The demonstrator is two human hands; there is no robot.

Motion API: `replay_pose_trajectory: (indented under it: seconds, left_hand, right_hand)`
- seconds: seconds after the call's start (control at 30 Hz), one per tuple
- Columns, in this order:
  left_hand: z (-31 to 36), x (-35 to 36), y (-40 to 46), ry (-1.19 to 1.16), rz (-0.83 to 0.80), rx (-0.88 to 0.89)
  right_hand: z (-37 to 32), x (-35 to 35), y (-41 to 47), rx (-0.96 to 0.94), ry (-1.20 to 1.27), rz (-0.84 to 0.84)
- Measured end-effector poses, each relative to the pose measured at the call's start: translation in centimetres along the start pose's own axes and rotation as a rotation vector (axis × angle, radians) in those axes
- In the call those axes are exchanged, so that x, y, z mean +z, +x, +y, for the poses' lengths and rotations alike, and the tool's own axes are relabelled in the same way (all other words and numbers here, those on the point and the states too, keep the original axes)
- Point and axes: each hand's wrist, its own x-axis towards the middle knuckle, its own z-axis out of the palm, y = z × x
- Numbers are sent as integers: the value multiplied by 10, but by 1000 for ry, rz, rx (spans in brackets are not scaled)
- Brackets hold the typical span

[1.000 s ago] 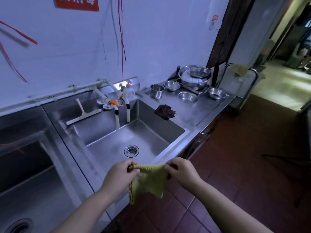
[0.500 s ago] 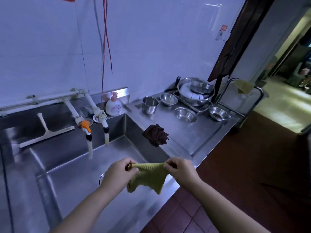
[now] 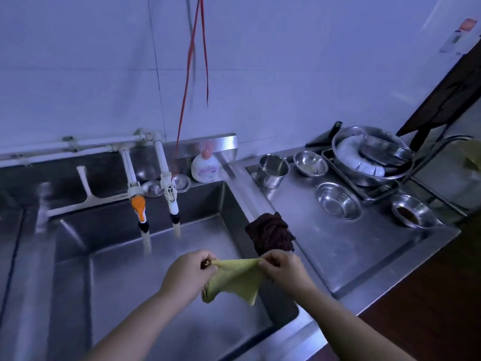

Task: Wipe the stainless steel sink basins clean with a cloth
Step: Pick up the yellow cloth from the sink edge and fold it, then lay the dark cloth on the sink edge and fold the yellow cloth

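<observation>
While both hands hang over the sink basin (image 3: 117,282), we note the left hand (image 3: 186,276) and right hand (image 3: 283,269) each pinching a top corner of one yellow-green cloth (image 3: 234,278), fingers curled tight, the cloth stretched between them and drooping below. Just beyond the right hand, one dark rag (image 3: 269,234) lies on the basin edge. Beyond the left hand: two taps (image 3: 141,204). Farther right, we count one steel cup (image 3: 272,170) and three small bowls (image 3: 337,200).

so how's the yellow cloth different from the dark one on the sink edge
The yellow cloth is pale, stretched between the left hand and right hand above the basin; the dark cloth is brown-black, bunched up and draped untouched over the sink edge. Both are small rags.
</observation>
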Motion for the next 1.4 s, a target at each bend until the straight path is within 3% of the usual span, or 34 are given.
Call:
replay_pose_trajectory:
  seconds: [0.23,0.53,0.6,0.77,0.9,1.07,1.27,1.4]
  left_hand:
    - [42,17,109,-104,128,-121]
    - [76,41,257,-204,519,-77]
    - [64,59,274,-147,482,-97]
    - [30,101,286,-24,166,-184]
    - [28,112,282,41,158,-160]
    - [39,124,244,82,318,-155]
    - [55,176,187,132,90,-113]
    - [58,194,184,184,96,-136]
  right_hand:
    - [18,-36,139,-66,98,-26]
    - [18,-80,298,-194,256,60]
    - [32,-71,313,-175,208,5]
    - [83,-45,328,-118,-51,-198]
    - [102,-47,328,-107,-28,-224]
    - [131,-68,300,-2,78,-38]
    - [178,-55,223,221,88,-83]
    - [172,-42,217,266,207,-50]
